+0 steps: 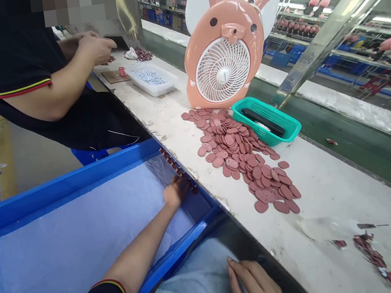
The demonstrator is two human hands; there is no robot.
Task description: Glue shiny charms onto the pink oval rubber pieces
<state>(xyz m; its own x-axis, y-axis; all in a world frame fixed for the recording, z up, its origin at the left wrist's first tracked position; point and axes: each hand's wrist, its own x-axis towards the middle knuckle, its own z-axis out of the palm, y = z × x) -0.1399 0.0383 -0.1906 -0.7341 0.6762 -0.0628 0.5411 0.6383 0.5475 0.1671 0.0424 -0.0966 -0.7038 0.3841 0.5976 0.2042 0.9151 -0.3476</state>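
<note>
My left hand (175, 192) reaches into a blue tray (125, 156) lined with a pale sheet. Its fingers are bent at a row of small dark red pieces (169, 159) along the tray's side by the table edge. What lies between the fingertips is hidden. My right hand (255, 281) is low in front, over my leg in light blue jeans (194, 280). Its fingers are drawn together, and nothing shows in them. On the white table (315, 189) lies a heap of flat, oval, reddish-brown pieces (230, 140).
Behind the heap stand an orange pig-shaped fan (224, 75) and a green basket (291, 130) holding a black object. Farther left is a clear tray of small beads (151, 78). A co-worker's hands (96, 47) are beyond it. Dark red scraps (374, 255) lie at near right.
</note>
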